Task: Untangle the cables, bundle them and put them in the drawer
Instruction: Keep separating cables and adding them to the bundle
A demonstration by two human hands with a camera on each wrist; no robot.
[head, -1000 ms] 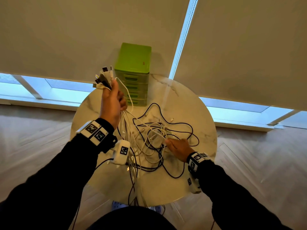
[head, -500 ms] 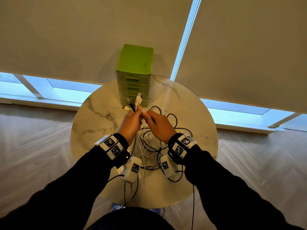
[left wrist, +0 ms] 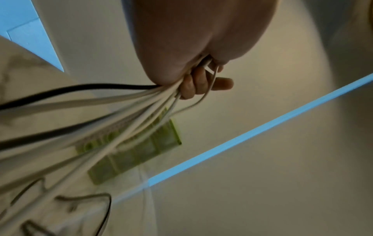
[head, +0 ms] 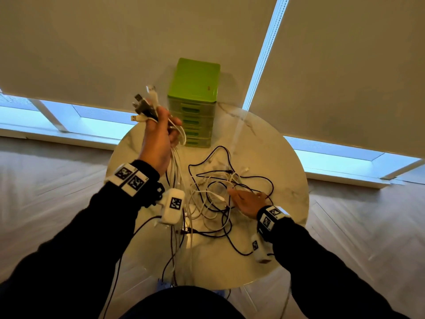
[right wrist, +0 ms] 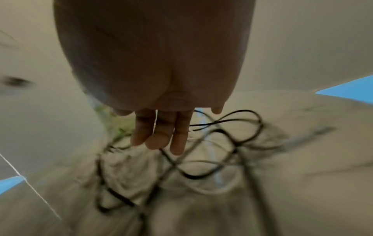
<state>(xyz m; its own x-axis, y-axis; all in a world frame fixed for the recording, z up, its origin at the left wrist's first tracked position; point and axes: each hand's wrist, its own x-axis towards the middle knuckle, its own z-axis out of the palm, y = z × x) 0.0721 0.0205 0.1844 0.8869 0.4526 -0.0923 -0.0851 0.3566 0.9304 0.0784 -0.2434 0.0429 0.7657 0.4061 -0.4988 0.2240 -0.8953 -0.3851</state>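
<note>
My left hand is raised above the table's left side and grips a bunch of white and black cables near their plug ends. The strands hang down from the fist to the table. A loose tangle of black and white cables lies in the middle of the round marble table. My right hand lies flat on the tangle's right part, fingers straight, holding nothing. The green drawer unit stands at the table's far edge, all drawers closed.
Behind the table hang beige roller blinds with bright window strips below them. Wooden floor surrounds the table. Some cables trail over the table's near edge toward my body.
Half a second ago both hands met over the plug ends near the drawers. Now the left hand has lifted the bunch up and left, and the right hand has dropped onto the tangle.
</note>
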